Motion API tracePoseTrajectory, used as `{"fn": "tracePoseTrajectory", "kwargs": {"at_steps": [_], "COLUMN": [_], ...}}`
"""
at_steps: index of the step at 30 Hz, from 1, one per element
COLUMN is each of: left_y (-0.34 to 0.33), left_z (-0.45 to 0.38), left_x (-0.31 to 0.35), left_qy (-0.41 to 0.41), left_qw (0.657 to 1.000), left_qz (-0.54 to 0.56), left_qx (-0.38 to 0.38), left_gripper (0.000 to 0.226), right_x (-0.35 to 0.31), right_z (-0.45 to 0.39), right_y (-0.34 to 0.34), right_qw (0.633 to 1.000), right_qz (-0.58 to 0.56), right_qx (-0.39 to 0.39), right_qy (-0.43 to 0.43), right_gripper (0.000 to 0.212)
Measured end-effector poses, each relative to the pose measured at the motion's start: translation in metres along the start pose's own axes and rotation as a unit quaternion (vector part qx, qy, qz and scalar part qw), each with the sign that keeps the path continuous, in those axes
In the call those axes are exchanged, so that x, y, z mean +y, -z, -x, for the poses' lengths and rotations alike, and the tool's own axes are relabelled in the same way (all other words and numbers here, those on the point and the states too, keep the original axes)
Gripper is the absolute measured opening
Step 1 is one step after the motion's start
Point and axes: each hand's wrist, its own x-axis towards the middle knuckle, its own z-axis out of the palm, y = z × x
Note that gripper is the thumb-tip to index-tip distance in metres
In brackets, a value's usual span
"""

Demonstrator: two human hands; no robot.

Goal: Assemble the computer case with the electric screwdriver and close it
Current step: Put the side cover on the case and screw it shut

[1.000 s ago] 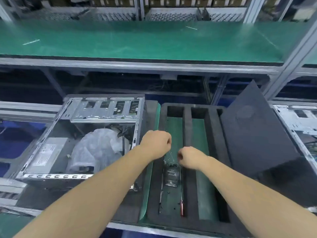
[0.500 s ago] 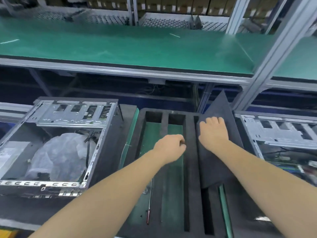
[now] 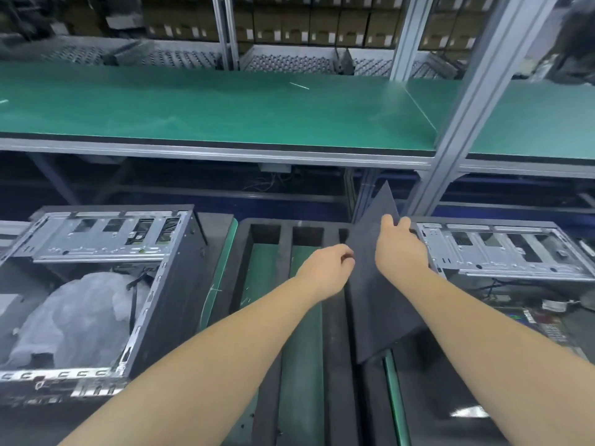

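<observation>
A dark side panel [image 3: 375, 297] leans tilted between the black foam tray [image 3: 335, 349] and an open computer case [image 3: 502, 252] on the right. My right hand [image 3: 401, 249] lies on the panel's upper part, fingers curled over its right edge. My left hand [image 3: 326, 268] pinches the panel's left edge. A second open case [image 3: 96, 246] sits at the left, with a white plastic bag [image 3: 77, 313] and cables inside. No electric screwdriver is visible.
A green bench shelf [image 3: 225, 107] runs across above the cases, held by aluminium posts [image 3: 476, 101]. The foam tray has long slots over a green mat [image 3: 302, 333]. Cardboard boxes fill the racks at the back.
The view has swung right, so the right case shows more. My right hand went from the tray's middle up onto the panel, then to its right edge. My left hand followed to the panel's left edge.
</observation>
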Motion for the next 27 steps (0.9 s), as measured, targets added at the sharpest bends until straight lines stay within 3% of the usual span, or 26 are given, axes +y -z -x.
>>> {"fn": "tracePoseTrajectory", "kwargs": {"at_steps": [2,5,7,9,15,18,21,24,27], "left_y": [-0.006,-0.019,-0.025,-0.029,-0.025,-0.002,0.035,0.087,0.148], "left_z": [-0.007,-0.012,-0.013,-0.011,-0.006,-0.007,-0.002,0.008,0.033], "left_x": [0.008,0.015,0.016,0.013,0.0,-0.003,-0.011,-0.03,-0.064], "left_qy": [-0.006,-0.004,0.003,0.012,0.072,0.1,0.137,0.173,0.221], "left_qw": [0.999,0.998,0.997,0.997,0.992,0.987,0.978,0.969,0.959], "left_qz": [0.033,0.065,0.07,0.074,0.106,0.124,0.148,0.154,0.124], "left_qx": [-0.004,-0.016,-0.021,-0.026,-0.014,0.01,0.049,0.086,0.126], "left_gripper": [0.039,0.041,0.041,0.042,0.043,0.046,0.053,0.06,0.071], "right_x": [0.003,0.011,0.016,0.015,-0.014,-0.034,-0.051,-0.062,-0.082], "right_z": [-0.005,-0.015,-0.025,-0.031,-0.033,-0.036,-0.035,-0.033,-0.023], "right_y": [-0.002,-0.003,-0.001,0.003,0.036,0.087,0.148,0.198,0.215], "right_qw": [0.997,0.975,0.957,0.951,0.964,0.967,0.956,0.922,0.853], "right_qz": [-0.065,-0.2,-0.247,-0.249,-0.197,-0.218,-0.289,-0.386,-0.518], "right_qx": [0.01,0.019,-0.038,-0.093,-0.155,-0.121,-0.05,-0.01,-0.002], "right_qy": [-0.03,-0.099,-0.147,-0.16,-0.091,-0.048,-0.02,-0.034,-0.063], "right_gripper": [0.074,0.044,0.035,0.036,0.023,0.009,0.02,0.007,0.029]}}
